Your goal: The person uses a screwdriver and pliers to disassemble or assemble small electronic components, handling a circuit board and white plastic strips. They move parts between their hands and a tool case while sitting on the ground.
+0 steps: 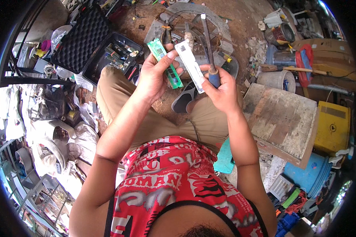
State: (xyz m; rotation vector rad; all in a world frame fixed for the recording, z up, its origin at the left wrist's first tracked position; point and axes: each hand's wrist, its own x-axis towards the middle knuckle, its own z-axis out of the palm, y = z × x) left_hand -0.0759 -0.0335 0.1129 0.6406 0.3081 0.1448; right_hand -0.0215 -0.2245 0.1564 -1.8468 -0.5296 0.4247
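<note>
My left hand [153, 75] grips a narrow green circuit board [172, 75] between thumb and fingers, tilted in front of my knees. My right hand [224, 90] is closed round a long white strip-shaped panel [189, 61] and a blue-handled tool [214, 78]. The tool's long dark metal shaft points away from me; its exact kind is unclear. Board and panel are held side by side with a small gap between them. Pliers [167, 34] lie on the ground just beyond the board, and another hand tool [188, 34] lies beyond the panel.
An open black case [89, 77] with foam in its lid and small tools inside stands at the left. A wooden board [279, 118] lies at the right, near a yellow box [333, 126], a blue bucket [307, 173] and a grey bucket [279, 80]. White bags and scrap crowd the left.
</note>
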